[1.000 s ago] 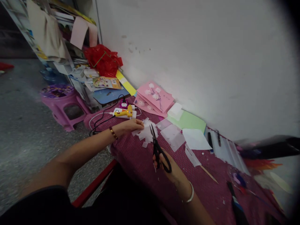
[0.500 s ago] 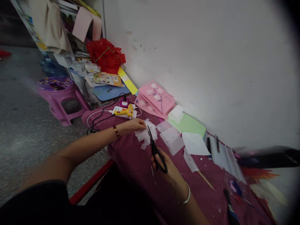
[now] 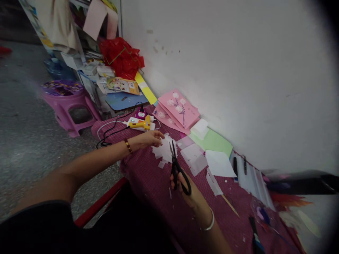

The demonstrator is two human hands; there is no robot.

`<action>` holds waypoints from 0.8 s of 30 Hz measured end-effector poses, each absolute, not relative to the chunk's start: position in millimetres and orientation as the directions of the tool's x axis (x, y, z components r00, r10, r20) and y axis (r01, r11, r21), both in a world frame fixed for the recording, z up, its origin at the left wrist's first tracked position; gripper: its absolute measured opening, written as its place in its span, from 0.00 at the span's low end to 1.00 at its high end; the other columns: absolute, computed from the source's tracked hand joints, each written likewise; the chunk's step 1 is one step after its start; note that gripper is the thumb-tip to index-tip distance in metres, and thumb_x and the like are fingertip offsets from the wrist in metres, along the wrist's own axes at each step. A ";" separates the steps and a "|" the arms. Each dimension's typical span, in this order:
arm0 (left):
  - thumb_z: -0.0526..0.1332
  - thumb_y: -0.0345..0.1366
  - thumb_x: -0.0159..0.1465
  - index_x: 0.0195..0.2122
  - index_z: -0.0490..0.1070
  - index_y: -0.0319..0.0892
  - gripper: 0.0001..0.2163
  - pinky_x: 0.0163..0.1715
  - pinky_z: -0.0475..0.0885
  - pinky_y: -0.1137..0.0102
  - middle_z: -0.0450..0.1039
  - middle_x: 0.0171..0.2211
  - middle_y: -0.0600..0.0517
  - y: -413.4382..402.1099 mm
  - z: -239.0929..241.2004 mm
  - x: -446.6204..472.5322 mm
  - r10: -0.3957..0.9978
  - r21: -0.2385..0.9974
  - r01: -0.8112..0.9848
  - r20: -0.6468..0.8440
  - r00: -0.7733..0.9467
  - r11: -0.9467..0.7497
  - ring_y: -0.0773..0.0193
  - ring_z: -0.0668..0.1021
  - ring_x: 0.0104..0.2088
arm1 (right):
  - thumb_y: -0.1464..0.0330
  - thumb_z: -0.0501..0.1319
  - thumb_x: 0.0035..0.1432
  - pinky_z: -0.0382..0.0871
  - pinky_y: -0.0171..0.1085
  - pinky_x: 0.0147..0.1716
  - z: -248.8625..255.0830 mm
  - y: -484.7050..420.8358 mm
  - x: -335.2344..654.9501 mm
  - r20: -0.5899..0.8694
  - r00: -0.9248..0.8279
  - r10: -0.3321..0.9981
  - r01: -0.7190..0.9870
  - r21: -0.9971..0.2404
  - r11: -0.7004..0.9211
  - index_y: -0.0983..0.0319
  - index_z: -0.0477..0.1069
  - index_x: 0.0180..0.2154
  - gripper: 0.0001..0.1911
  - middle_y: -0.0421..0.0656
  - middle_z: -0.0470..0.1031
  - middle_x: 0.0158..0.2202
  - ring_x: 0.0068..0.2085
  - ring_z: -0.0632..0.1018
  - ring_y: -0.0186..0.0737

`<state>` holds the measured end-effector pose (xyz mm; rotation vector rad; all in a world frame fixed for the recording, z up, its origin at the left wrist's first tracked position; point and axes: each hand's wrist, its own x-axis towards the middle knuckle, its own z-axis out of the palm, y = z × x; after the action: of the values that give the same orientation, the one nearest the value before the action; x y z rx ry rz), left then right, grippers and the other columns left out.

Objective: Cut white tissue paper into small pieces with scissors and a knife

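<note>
Black-handled scissors [image 3: 177,168] are in my right hand [image 3: 188,190], thumb and fingers through the loops. Their blades stand slightly apart and point away from me. Just beyond and left of the tips lies a heap of small white paper pieces [image 3: 163,151] on the maroon cloth. My left hand [image 3: 154,138] hovers at the heap's upper left edge, fingers loosely apart, with nothing visible in it. To the right of the scissors lie thin translucent white sheets [image 3: 194,160] and a narrow cut strip [image 3: 214,181].
A yellow glue gun [image 3: 140,124] rests on a white power strip with cables. Pink flower cards [image 3: 180,107] and a green sheet [image 3: 217,143] lie along the wall. A wooden stick [image 3: 231,205] and a blue-black tool [image 3: 255,236] are at the right. A pink stool [image 3: 71,106] stands left.
My left hand has drawn back slightly from the scissor tips, and its fingers have spread from a pinch. The scissor blades have parted a little.
</note>
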<state>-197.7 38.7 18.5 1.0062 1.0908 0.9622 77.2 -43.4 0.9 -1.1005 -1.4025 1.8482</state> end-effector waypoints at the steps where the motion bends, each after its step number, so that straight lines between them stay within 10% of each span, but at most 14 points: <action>1: 0.66 0.26 0.50 0.40 0.70 0.38 0.16 0.27 0.66 0.74 0.71 0.25 0.57 40.7 18.5 -196.8 0.966 0.971 -0.099 -0.200 0.161 0.217 0.72 0.71 0.23 | 0.44 0.64 0.55 0.67 0.37 0.30 0.3 -43.9 78.5 -0.277 -0.516 0.810 0.023 -0.950 -0.310 0.60 0.70 0.41 0.27 0.43 0.73 0.34 0.29 0.72 0.34; 24: 0.64 0.27 0.52 0.43 0.69 0.39 0.16 0.27 0.65 0.73 0.70 0.25 0.57 49.1 12.8 -180.2 0.968 0.979 -0.005 -0.202 0.151 0.205 0.70 0.71 0.23 | 0.41 0.63 0.53 0.66 0.38 0.30 -2.6 -28.7 68.1 -0.334 -0.557 0.761 0.001 -0.916 -0.401 0.59 0.70 0.41 0.30 0.43 0.73 0.33 0.28 0.71 0.36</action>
<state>-180.2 49.1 12.8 1.1100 1.1746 0.9594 68.1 -28.7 -2.6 -1.0695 -1.3095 2.0029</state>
